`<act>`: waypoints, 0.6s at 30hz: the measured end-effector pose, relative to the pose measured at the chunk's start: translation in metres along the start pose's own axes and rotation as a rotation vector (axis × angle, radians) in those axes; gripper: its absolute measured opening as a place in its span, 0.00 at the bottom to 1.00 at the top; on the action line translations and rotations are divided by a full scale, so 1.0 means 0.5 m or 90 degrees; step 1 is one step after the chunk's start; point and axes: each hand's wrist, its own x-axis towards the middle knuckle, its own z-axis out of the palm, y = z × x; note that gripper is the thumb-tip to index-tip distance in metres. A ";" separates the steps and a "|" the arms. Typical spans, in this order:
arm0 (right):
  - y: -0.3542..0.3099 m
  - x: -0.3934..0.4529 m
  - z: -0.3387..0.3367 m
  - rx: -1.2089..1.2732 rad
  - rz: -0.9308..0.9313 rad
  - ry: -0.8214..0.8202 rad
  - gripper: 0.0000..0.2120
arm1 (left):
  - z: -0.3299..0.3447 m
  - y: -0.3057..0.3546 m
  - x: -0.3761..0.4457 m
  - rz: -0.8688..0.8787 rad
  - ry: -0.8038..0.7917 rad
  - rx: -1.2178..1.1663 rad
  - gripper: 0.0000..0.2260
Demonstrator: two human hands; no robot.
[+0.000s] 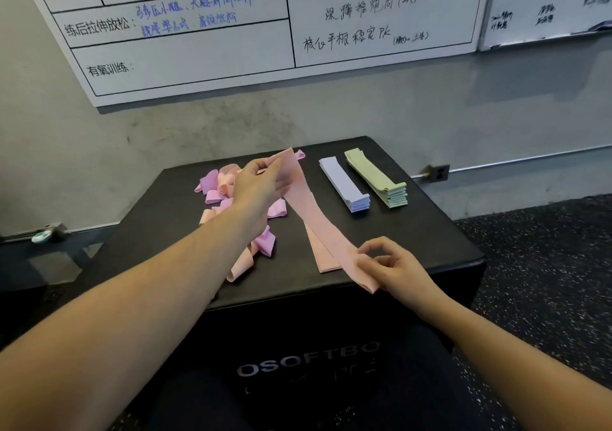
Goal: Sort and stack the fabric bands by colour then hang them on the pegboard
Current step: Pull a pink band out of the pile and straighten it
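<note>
While stretched taut between both hands, peach-pink band (pixel 309 213) held slantwise above the black soft box's tabletop (pixel 427 232), far end pinched by left hand (pixel 261 185), near end pinched between thumb and fingertips of right hand (pixel 394 268). Near end hanging just past the tabletop's front edge. Directly beneath the band, flat peach stack (pixel 323 258), its near end close to that same front edge. Left of it, loose heap of pink and peach bands (pixel 231 205), curled and tangled, partly hidden by the left forearm, spilling toward the front-left corner. Right of the held band, lavender stack (pixel 344 180) and green stack (pixel 377 179), side by side but apart, lying lengthwise. Bare black surface showing between the peach stack and the lavender stack, and at the front-right corner near the right hand. Behind the box, grey wall with whiteboard (pixel 198 53); speckled floor (pixel 546 265) to the right.
</note>
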 end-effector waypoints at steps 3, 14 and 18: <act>0.012 0.007 -0.004 0.002 0.001 0.012 0.03 | -0.002 -0.022 0.021 0.008 0.026 0.032 0.03; 0.057 0.053 -0.029 -0.141 -0.001 -0.097 0.14 | 0.003 -0.093 0.105 0.027 0.022 0.116 0.05; 0.082 0.086 -0.036 -0.281 -0.136 -0.031 0.04 | 0.010 -0.115 0.147 0.023 0.023 0.157 0.05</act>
